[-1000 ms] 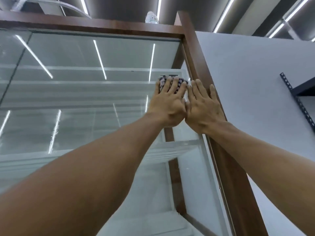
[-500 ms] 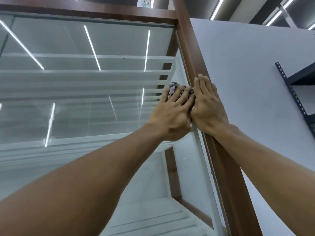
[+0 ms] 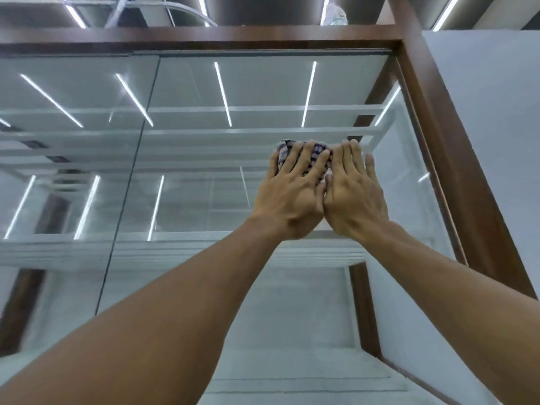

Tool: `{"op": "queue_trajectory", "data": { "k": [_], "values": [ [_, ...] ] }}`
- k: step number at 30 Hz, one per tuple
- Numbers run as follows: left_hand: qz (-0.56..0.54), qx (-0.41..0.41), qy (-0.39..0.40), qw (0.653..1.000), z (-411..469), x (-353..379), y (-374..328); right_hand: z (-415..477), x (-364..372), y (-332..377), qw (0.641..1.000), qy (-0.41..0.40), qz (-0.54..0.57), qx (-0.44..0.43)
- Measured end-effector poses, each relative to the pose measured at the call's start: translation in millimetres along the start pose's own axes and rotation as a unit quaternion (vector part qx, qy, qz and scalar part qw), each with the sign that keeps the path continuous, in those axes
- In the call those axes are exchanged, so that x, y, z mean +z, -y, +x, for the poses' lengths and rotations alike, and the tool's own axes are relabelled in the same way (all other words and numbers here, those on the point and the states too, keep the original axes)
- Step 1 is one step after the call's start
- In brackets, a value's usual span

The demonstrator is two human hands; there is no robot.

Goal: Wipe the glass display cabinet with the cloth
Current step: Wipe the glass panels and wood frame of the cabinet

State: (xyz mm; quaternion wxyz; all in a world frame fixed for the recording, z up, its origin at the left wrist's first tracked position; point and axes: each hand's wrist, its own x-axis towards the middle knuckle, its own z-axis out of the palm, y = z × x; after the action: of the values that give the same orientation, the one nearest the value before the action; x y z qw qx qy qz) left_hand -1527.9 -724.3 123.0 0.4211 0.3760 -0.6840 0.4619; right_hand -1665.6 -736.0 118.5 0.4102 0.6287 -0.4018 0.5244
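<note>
View: one wide-angle head camera.
Facing: forward and steeply up along the cabinet (image 3: 263, 92) glass to its top rail (image 3: 204, 39).
Nearness: close; forearms (image 3: 175, 317) fill the lower half.

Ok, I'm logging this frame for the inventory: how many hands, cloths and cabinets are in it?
Hands: 2, left hand and right hand
Cloth: 1
Glass display cabinet: 1
Total: 4

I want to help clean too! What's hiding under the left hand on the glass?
A crumpled blue-and-white checked cloth peeks out between and above the fingers of the left hand, pressed against the glass cabinet front. The palm covers the rest of it.
</note>
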Motion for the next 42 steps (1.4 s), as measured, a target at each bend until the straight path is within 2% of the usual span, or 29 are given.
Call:
{"op": "queue_trajectory", "data": {
  "k": [13,19,21,24,26,30,35,39,40,42],
  "values": [
    [0.013,-0.122,-0.028,0.992,-73.5,-54.3,167.2,35.2,49.1,170.0,0.993,0.064,-0.059,-0.076],
    [-0.004,-0.223,-0.065,0.973,-117.5,-72.1,224.0,35.9,53.9,183.5,0.995,0.055,-0.051,-0.07],
    [-0.01,-0.23,-0.067,0.971,-143.2,-65.9,210.3,32.7,55.5,179.3,0.995,0.052,-0.049,-0.075],
    [0.005,-0.143,-0.027,0.989,-160.6,-51.6,171.7,29.4,55.6,177.9,0.994,0.052,-0.043,-0.08],
    [0.01,-0.103,-0.017,0.994,-136.2,-49.8,165.9,27.0,54.2,175.7,0.995,0.049,-0.035,-0.079],
    [-0.014,-0.2,-0.033,0.979,-73.5,-53.1,150.0,14.7,46.0,152.9,0.995,0.044,-0.036,-0.085],
    [-0.025,-0.074,-0.008,0.997,-79.1,-22.7,81.1,-2.5,22.6,82.3,0.997,0.044,-0.049,-0.036],
    [-0.024,-0.134,-0.024,0.99,-39.8,-20.5,56.6,-13.6,9.7,34.7,0.998,0.037,-0.045,-0.004],
    [-0.026,-0.116,-0.017,0.993,-34.6,-15.8,40.9,-16.6,8.1,26.2,0.998,0.032,-0.045,-0.002],
    [-0.009,-0.027,0.008,1.0,-34.9,-0.9,7.0,-21.8,4.2,7.7,0.999,0.023,-0.045,0.005]
  ]
}}
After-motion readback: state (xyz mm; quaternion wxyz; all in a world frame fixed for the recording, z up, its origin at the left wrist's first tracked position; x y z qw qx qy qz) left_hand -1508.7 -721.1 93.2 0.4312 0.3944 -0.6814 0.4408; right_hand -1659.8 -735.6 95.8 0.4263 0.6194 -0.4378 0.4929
